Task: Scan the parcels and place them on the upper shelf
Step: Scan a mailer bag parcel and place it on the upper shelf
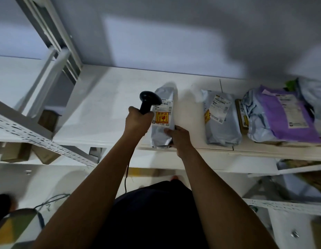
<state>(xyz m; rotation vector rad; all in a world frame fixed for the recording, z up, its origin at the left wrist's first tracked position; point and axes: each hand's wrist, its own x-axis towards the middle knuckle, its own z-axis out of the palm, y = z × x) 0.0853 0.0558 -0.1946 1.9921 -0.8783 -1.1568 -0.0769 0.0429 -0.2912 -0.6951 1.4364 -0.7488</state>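
Note:
A grey plastic parcel point(162, 126) with a white label and an orange fragile sticker lies on the white upper shelf point(102, 108), near its front edge. My right hand point(176, 136) grips the parcel's lower right corner. My left hand point(137, 121) is closed around the handle of a black barcode scanner point(148, 101), whose head sits just left of the parcel's top. A thin cable hangs from the scanner down between my arms.
To the right on the same shelf lie another grey parcel point(221, 121), a small brown box point(241, 115), a purple mailer point(285, 114) and more bags. Cardboard boxes point(21, 151) sit on the lower left shelf. A perforated metal upright point(39, 139) crosses at left.

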